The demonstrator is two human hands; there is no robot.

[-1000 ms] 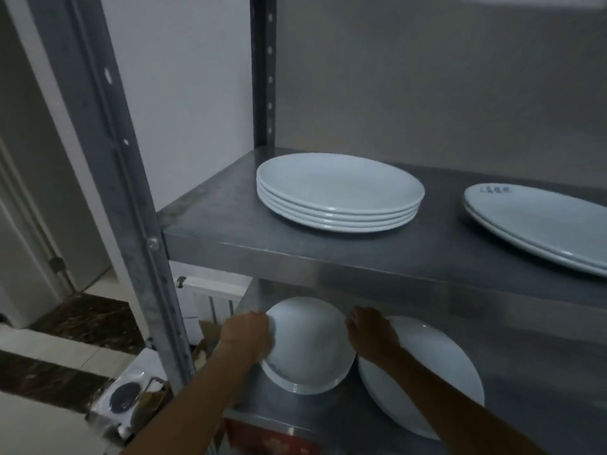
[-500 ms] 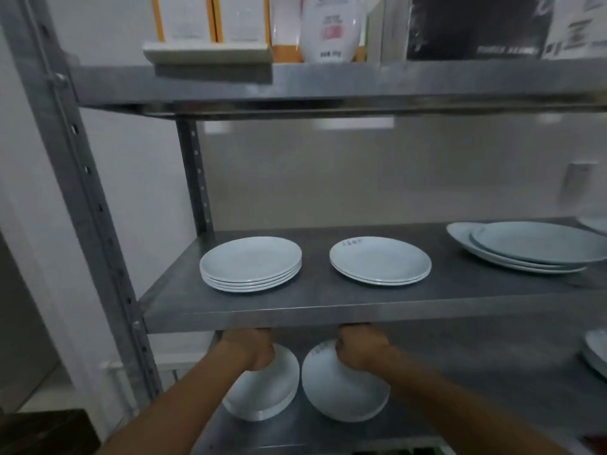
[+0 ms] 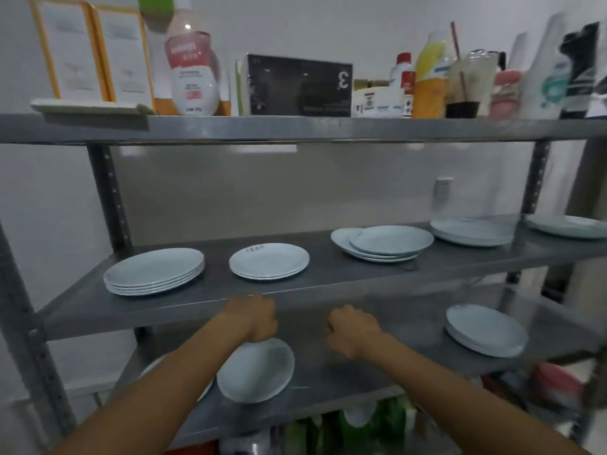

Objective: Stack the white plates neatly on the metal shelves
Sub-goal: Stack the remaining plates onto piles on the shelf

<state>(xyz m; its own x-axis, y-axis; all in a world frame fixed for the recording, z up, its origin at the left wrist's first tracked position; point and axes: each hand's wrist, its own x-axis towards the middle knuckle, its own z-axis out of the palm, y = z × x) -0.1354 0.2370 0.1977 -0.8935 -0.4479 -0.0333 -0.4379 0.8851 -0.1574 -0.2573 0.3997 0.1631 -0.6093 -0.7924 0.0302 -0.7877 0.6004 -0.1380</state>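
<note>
My left hand [image 3: 254, 318] hovers in front of the middle shelf's edge [image 3: 345, 287], fingers curled over the far rim of a single white plate [image 3: 256, 371] above the lower shelf [image 3: 345, 369]. Another plate [image 3: 149, 367] peeks out from under my left forearm. My right hand [image 3: 353, 330] is to the right of the plate, fingers curled, holding nothing. The middle shelf carries a left stack [image 3: 154, 270], a second stack [image 3: 269, 261], an uneven pile [image 3: 384, 243] and more plates [image 3: 473, 231] at the right. A small stack [image 3: 486, 330] rests on the lower shelf's right side.
The top shelf [image 3: 295, 128] holds boxes, a black carton [image 3: 299, 85], bottles and cups. Steel uprights [image 3: 111, 195] frame the rack on both sides. Green and red items lie below the lower shelf. A white wall is behind.
The view has risen and pulled back, so the top shelf now shows. My right hand has let go of the plate and moved right. My left hand has shifted onto that plate's rim.
</note>
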